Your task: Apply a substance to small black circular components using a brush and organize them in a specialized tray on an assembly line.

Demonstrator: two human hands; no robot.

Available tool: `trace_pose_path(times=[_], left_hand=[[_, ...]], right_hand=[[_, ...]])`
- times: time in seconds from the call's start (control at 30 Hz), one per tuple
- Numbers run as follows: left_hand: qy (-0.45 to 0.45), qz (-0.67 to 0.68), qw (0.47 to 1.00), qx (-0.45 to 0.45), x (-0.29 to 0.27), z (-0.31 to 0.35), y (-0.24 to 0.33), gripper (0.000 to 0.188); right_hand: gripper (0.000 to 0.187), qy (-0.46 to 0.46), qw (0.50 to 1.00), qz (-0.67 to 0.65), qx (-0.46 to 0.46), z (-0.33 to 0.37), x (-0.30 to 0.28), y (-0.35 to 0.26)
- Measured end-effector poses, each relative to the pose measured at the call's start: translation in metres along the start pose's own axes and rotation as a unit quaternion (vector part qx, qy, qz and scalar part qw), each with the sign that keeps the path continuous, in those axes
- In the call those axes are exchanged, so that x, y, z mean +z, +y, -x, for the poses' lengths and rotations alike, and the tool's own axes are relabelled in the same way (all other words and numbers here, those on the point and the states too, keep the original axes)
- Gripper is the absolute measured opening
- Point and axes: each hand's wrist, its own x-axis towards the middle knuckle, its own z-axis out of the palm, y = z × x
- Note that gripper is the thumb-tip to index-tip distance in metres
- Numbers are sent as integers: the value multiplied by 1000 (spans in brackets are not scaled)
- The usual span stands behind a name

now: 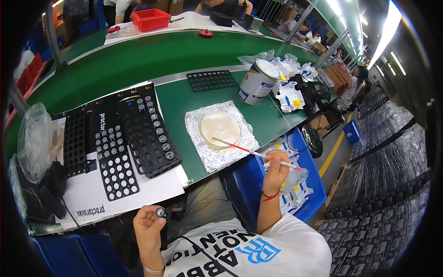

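My left hand point(148, 226) pinches a small round dark knob-like part point(160, 212) with a shiny face, just off the table's front edge. In my right hand point(275, 170) is a thin paintbrush point(243, 148) with a red and white handle. Its tip reaches into a shallow round dish point(201, 134) of pale, creamy liquid. Under the dish lies a crumpled white printed sheet point(198, 152). To the left, a black tray point(121, 177) bears white discs, and silvery round parts point(158, 123) line the edge of stacked black trays point(150, 171).
Behind the dish are a metal can point(251, 87) and a flat black perforated tray point(211, 81). A blue bin point(318, 198) of white plastic parts stands at my right. Clear plastic bags point(37, 141) lie far left. Across the green belt point(152, 57) sits a red bin point(151, 20) near other people.
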Motion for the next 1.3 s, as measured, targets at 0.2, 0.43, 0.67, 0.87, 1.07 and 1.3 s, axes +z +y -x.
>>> trace_pose_path(times=[0.2, 0.43, 0.67, 0.87, 1.07, 1.3], left_hand=[[11, 18, 1000, -7, 3, -1, 1, 24], [20, 18, 1000, -4, 10, -19, 11, 24], [-9, -4, 1000, 25, 10, -27, 22, 24], [-7, 10, 999, 30, 7, -24, 20, 23], [-6, 8, 1000, 14, 5, -21, 23, 23], [-34, 42, 998, -14, 4, -19, 23, 22]], right_hand=[[20, 95, 975, -190, 60, 0, 1, -1], [16, 29, 897, -413, 157, 10, 5, -17], [19, -118, 901, -400, 121, 24, 23, -33], [21, -139, 916, -360, 106, 27, 28, -29], [22, -148, 922, -346, 93, 28, 26, -29], [22, -147, 927, -333, 89, 27, 26, -28]])
